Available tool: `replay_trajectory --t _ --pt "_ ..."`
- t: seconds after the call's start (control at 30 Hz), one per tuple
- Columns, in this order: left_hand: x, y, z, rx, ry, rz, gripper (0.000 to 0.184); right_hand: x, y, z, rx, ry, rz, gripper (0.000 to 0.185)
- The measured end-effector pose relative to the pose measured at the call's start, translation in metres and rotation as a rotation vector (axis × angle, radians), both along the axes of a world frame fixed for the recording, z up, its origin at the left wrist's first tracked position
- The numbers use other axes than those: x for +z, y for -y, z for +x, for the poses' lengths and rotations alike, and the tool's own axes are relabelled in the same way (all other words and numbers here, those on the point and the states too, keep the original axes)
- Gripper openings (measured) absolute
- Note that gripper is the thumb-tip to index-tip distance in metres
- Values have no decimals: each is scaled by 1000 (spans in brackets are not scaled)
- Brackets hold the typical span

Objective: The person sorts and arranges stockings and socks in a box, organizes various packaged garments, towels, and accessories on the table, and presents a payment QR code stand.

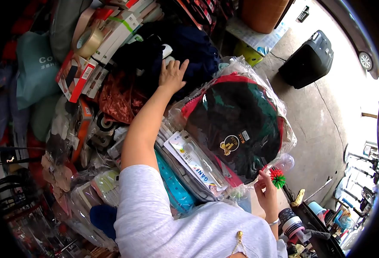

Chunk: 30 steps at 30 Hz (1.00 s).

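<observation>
My left hand rests with its fingers spread on a heap of dark navy cloth. A small white object lies just beyond its fingertips. My right hand pinches the lower edge of a clear plastic wrapper around a black and green item with red trim, perhaps a bag. A round yellow logo sits on its front. Beside it lies a white blister pack with a brush-like item inside. A red and green spiky ball is close to my right fingers.
Boxes with a roll of tape on top are piled at upper left, near a teal bag. Blue patterned packets lie by my left sleeve. A black suitcase stands on the concrete floor at right. A parked car is beyond.
</observation>
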State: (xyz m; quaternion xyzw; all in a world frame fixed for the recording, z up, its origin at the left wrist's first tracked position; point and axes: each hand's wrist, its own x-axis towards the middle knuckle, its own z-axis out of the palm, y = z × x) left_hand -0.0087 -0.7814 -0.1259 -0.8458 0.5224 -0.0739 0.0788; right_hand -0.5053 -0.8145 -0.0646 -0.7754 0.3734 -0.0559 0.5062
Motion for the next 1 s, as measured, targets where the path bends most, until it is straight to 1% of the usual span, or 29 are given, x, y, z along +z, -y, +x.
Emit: replay_trajectory --t 0.07,0.13,0.17,0.2,0.23,0.27,0.3,0.33,0.4,0.47,0.5,0.53,0.6,0.63,0.67,0.73,0.77,0.83,0.87,0.93,0.97,1.0 --pt "0 -5 -7 -52 36 -21 68 -1 0 1 -12 -7 2 42" --pt "-10 -7 -8 -373 105 -90 66 -5 0 2 -29 -12 0 40" --pt "-29 -6 -5 -505 171 -116 48 -5 0 3 -40 -18 1 37" --pt "-37 -4 -5 -643 129 -74 29 -5 1 4 -41 -21 -1 37" --pt "-45 -3 -4 -607 102 105 24 -6 2 6 -45 -25 -12 35" --pt "-41 -2 -7 -567 72 285 20 -6 3 8 -49 -29 -22 33" --pt "-39 3 -4 -490 81 180 19 -7 4 9 -46 -33 -23 33" --pt "-34 9 4 -302 185 294 26 -8 5 9 -50 -42 -13 32" --pt "-26 8 42 -108 35 49 36 -7 5 8 -53 -68 0 32" --pt "-25 7 69 -128 144 -109 42 -5 4 8 -88 -55 49 31" --pt "-25 9 73 -137 138 -124 37 -6 4 8 -85 -58 53 31" --pt "-28 11 70 -136 137 -116 37 -8 3 8 -97 -44 57 30" --pt "-14 24 46 -13 2 348 34 -10 3 9 -109 -25 64 29" --pt "-16 23 38 -21 -110 261 30 -10 4 10 -105 -17 56 28" --pt "-21 21 31 47 -291 173 30 -10 5 11 -102 -9 50 27" --pt "-21 16 27 -140 -115 244 41 -9 9 11 -86 -9 51 27" --pt "-30 12 31 -119 -305 206 42 -9 10 10 -67 -15 44 26" --pt "-41 -3 32 -142 -440 115 43 -11 11 10 -69 3 41 26" --pt "-32 -6 27 -137 -434 119 43 -12 11 10 -71 14 34 26" --pt "-5 -3 14 -70 -236 524 45 -14 12 10 -61 19 38 26" --pt "3 -1 6 -102 -121 849 43 -15 12 10 -57 17 35 26" --pt "-5 -9 5 -96 -119 848 43 -14 13 11 -53 21 34 26"
